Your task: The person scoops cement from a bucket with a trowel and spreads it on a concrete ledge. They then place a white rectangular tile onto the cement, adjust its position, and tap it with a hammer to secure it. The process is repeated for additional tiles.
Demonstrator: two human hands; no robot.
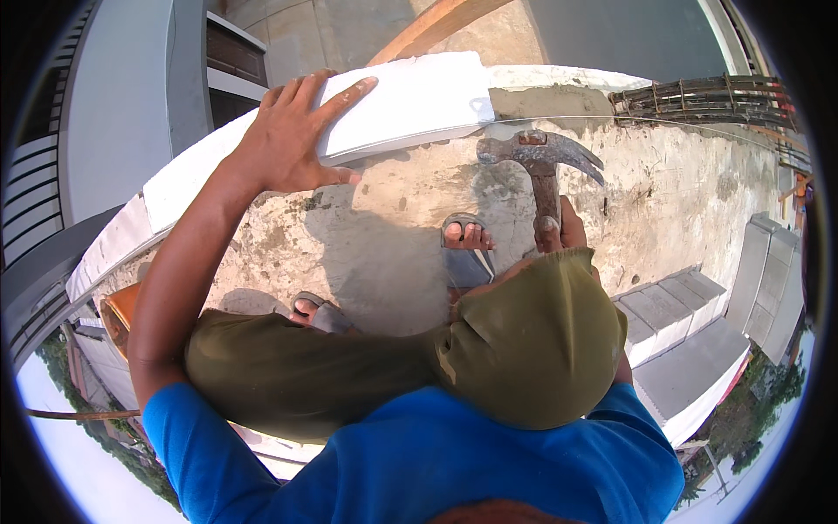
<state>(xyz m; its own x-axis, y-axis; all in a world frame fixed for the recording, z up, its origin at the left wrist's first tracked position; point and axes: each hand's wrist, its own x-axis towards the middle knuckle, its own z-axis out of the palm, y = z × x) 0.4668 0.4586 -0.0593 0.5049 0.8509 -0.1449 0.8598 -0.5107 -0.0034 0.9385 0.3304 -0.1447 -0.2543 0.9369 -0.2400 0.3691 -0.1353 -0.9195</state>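
Observation:
My left hand (288, 140) rests spread on a long white block (419, 92) in a low row at the top of the view, fingertips over its top and thumb along its near side. My right hand (569, 223) grips the wooden handle of a worn claw hammer (519, 148), whose metal head is just below the block's right end. A thin string (594, 117) runs rightward from there past a strip of grey mortar (550, 105). My lower right fingers are partly hidden behind my knee.
My sandalled feet stand on a stained concrete surface (393, 227). Grey blocks (676, 341) are stacked at the right. A rebar cage (698, 100) lies at upper right. A wooden board (436, 26) is beyond the row, a railing (30, 175) far left, an orange container (122, 306) at lower left.

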